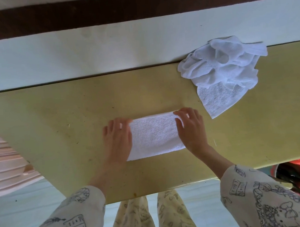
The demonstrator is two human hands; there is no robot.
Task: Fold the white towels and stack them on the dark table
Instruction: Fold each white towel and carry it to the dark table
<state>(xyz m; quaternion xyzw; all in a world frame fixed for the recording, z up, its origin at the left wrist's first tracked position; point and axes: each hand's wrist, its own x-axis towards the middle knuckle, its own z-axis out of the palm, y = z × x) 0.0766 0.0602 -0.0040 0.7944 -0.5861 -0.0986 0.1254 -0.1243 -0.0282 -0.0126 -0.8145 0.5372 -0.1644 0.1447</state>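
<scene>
Folded towel (155, 135) lies flat at mid-table, near the front edge, already a long rectangle. Table (54, 113) reads yellowish-olive here, matte, scuffed with small dark specks; no darker table is in view.

Left hand (117, 137) rests on the towel's left end, palm down, fingers straight and together, tips reaching its far left corner. Right hand (191, 127) mirrors it on the right end; its fingertips seem to curl slightly over the far right corner, though blur there makes a pinch uncertain. Probable purpose: both palms pin the short ends so the layers stay aligned while the fold is squared, or to set up bringing one end over the other.

Texture: thick terry loop, soft, rounded fold along the near edge, no sharp creases. It should hold a fold by its own weight but slide a little on the smooth top.

Crumpled towel pile (223, 69) sits at the far right of the table against the wall, well apart from the hands. One flat corner trails toward the near side. Same white terry, and more than one piece seems likely. Folding there not yet begun; no stack exists.
</scene>
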